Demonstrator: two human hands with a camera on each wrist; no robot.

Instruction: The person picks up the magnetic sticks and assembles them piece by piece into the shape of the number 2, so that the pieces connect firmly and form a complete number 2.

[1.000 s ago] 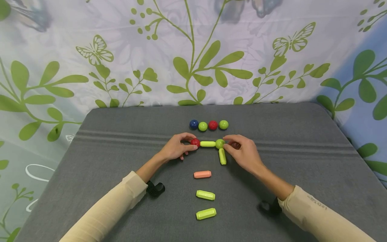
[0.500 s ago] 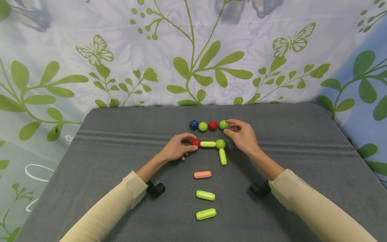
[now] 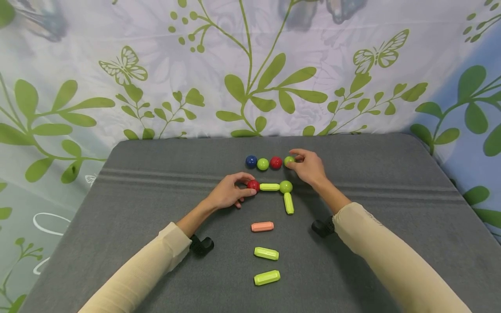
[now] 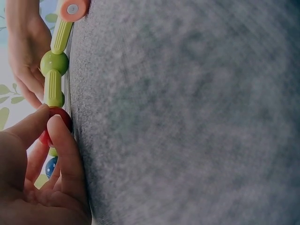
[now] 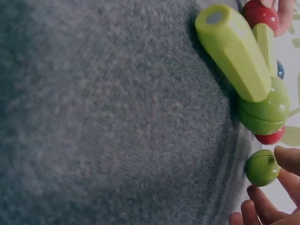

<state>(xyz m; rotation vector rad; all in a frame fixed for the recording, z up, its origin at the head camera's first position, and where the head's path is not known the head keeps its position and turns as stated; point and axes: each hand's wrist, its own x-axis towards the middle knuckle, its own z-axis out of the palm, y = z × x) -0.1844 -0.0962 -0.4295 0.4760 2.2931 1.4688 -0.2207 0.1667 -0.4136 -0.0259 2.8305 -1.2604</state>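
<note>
My left hand (image 3: 227,191) pinches a red ball (image 3: 253,185) between thumb and fingers. A yellow-green rod (image 3: 269,187) runs from that ball to a green ball (image 3: 286,187), and a second yellow-green rod (image 3: 288,203) joins there, pointing toward me. At the right end of the back row, my right hand (image 3: 312,168) has thumb and fingers around another green ball (image 3: 288,161). In the right wrist view the thumb overlaps this green ball (image 5: 261,168) on one side, with fingertips close at its other side.
Left of that ball, the back row has a red ball (image 3: 275,162), a green ball (image 3: 263,164) and a blue ball (image 3: 251,161). An orange rod (image 3: 262,226) and two yellow-green rods (image 3: 266,253) lie nearer me on the grey table (image 3: 156,174). A patterned cloth hangs behind.
My right hand has left the corner green ball, moved back and now closes around the green ball at the row's right end. My left hand stays on the red ball.
</note>
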